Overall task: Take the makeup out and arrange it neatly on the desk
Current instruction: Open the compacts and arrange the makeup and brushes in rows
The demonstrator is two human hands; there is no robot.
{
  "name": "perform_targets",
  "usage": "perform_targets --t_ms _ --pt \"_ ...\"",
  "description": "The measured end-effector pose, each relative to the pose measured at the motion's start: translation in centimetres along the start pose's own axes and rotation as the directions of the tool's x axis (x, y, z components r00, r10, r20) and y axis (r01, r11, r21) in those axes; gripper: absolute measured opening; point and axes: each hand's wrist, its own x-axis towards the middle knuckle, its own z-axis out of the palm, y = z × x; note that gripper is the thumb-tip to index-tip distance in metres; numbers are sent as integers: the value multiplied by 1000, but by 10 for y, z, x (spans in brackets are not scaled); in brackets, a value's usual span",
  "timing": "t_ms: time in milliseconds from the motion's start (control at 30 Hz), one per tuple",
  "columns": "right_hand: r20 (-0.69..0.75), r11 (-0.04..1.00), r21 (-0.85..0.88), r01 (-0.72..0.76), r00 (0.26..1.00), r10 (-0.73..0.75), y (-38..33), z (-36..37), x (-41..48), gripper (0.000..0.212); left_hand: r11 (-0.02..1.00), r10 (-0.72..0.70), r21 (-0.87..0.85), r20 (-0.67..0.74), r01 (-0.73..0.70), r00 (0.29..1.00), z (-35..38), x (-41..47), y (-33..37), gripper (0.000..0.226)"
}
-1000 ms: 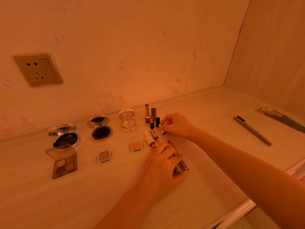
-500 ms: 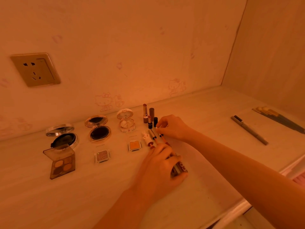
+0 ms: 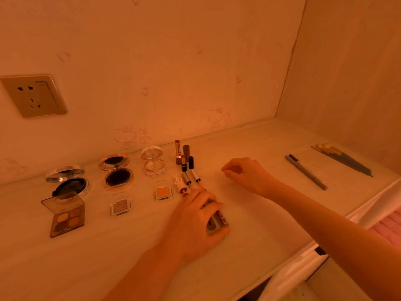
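Makeup (image 3: pixel 163 192) lies out on the pale desk (image 3: pixel 86 257) in tidy ranks near the wall. A round silver compact (image 3: pixel 69 181), a round gold compact (image 3: pixel 117 170) and a small pale round compact (image 3: pixel 153 161) all stand open, with a square four-pan eyeshadow palette (image 3: pixel 65 216) and little square single pans in front of them. A cluster of upright lipsticks (image 3: pixel 183 155) stands just to their right. From where I stand, the step in hand looks to be the lip row. The left hand (image 3: pixel 195 220) is curled over a pair of slim dark lip-gloss tubes (image 3: pixel 218 220) lying just in front of the lipsticks, fingers on top and thumb against their near end, gripping them in place. The right hand (image 3: pixel 245 174) sits just right of that group, apart from it, its fingers loosely curled with nothing I can see in them. Well off to the right lie a grey pencil (image 3: pixel 306 171) and a bundle of dark-handled brushes (image 3: pixel 342 159). I would judge the job mostly done. The next move calls for squaring the tubes with their neighbours and letting go gently so they do not roll, then perhaps drawing the pencil and brushes into line.
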Motion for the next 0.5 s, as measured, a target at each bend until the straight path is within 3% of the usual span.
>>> perform_targets --t_ms 167,267,500 --pt "-100 988 -154 6 995 -22 50 -30 -48 21 996 51 -75 -37 -54 998 -2 14 16 46" --pt "-181 973 -228 -30 983 -12 78 -45 -71 18 987 79 -140 -2 -79 997 -3 37 30 29" --pt "-280 961 -215 -173 954 109 126 -66 -103 16 969 80 -241 96 -55 992 30 109 62 21"
